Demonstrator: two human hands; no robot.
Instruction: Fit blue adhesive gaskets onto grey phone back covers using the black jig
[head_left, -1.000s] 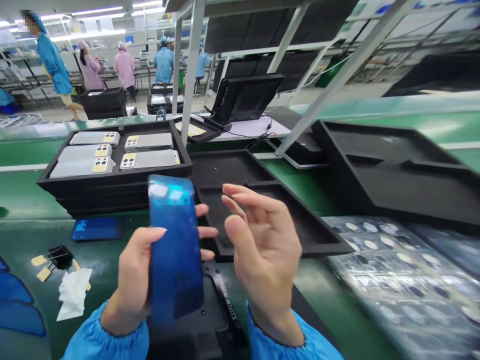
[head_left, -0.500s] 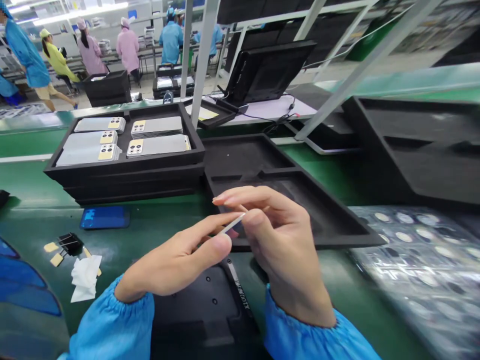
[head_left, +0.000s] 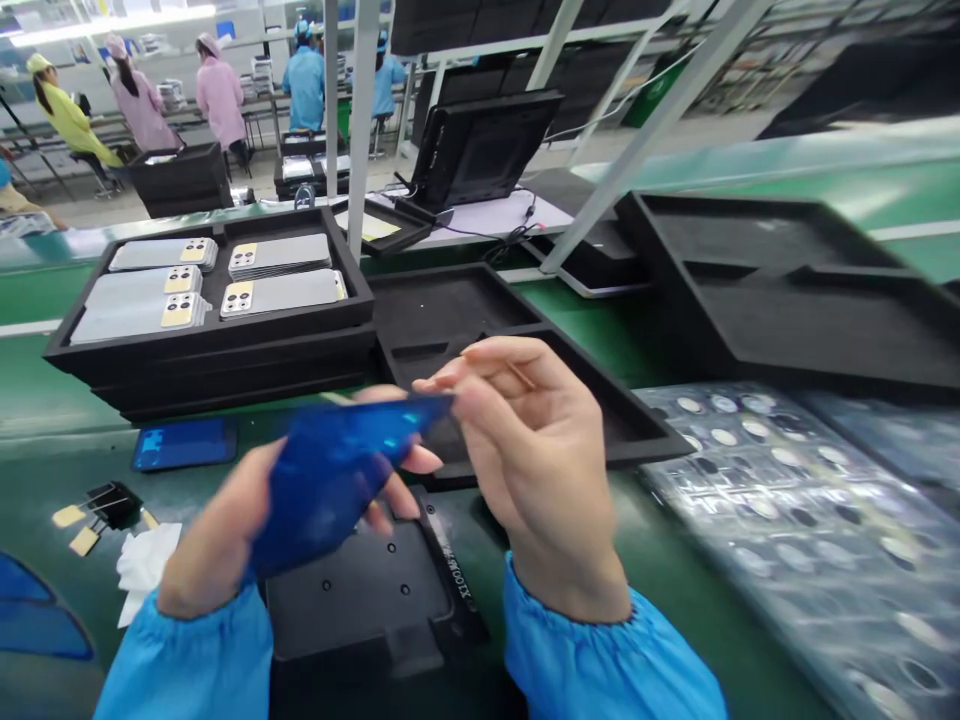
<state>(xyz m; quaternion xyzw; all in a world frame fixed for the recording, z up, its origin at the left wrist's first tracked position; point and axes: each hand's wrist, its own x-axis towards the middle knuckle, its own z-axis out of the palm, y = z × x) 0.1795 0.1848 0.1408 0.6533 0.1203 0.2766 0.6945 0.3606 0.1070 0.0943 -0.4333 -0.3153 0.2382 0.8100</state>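
A blue sheet [head_left: 322, 490], blurred, is gripped by the left hand [head_left: 229, 530], the thumb set at its left edge and the fingers showing past its right, while the right-hand corner is pinched, drawn narrow, between thumb and fingertips of the right hand [head_left: 547, 470]. Below the grip a black fixture plate [head_left: 352, 595] is seen on the green bench [head_left: 645, 540], with a black tray [head_left: 442, 305] set beyond; silver phone panels [head_left: 289, 295] are stacked farther left, and round discs [head_left: 787, 457] under clear plastic are spread to the right
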